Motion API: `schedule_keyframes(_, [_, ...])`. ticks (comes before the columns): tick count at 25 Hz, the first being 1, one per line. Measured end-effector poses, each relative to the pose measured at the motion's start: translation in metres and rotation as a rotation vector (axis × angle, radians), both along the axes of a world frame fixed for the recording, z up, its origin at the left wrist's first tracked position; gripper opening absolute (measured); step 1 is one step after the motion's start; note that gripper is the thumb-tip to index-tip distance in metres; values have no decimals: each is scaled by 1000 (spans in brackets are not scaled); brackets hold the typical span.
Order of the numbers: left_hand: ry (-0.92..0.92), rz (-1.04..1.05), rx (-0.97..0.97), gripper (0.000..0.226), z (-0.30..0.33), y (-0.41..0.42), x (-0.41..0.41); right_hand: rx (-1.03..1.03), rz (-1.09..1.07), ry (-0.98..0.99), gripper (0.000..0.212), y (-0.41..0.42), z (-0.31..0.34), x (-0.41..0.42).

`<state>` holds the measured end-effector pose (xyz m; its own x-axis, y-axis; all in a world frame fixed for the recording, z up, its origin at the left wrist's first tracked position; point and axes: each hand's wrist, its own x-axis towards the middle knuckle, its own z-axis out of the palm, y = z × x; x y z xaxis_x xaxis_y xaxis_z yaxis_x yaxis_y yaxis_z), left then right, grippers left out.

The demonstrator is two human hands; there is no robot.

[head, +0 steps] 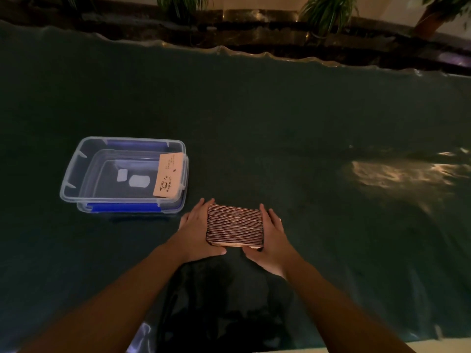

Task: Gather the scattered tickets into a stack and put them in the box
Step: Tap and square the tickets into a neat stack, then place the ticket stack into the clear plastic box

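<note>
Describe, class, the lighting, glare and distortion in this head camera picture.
Head view: dim overall, the dark tablecloth nearly swallows detail; a warm glare patch shines at right; the wide lens bows the table's far edge; the ticket stack between the left hand and right hand reads clearly, as does the clear box.

Both forearms are bare, with no sleeves showing anywhere up to the bottom edge of the frame. The left hand point(197, 231) and right hand point(271, 239) carry no gloves, and no rings, watch or bracelets can be made out in the dim light. Fingernails look short and unpainted.
</note>
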<state>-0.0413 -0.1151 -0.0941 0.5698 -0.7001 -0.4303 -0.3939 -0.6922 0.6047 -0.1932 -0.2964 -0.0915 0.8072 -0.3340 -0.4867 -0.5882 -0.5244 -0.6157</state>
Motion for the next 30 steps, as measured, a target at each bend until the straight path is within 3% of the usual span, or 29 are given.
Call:
schedule_keyframes(7, [-18, 52, -87, 118, -2, 2, 9, -104, 85, -90, 122, -6, -2, 2])
schedule_keyframes(10, [-53, 15, -48, 120, -5, 1, 4, -199, 183, -103, 116, -4, -6, 2])
schedule_keyframes(16, [-39, 2, 2, 117, -12, 0, 10, -161, 80, -75, 125, -11, -2, 4])
schedule_keyframes(23, [-99, 36, 0, 112, -6, -3, 9, -147, -14, -90, 107, -10, -9, 8])
schedule_keyframes(30, [-68, -40, 33, 134, -12, -1, 6, -132, -16, -67, 110, -7, -14, 7])
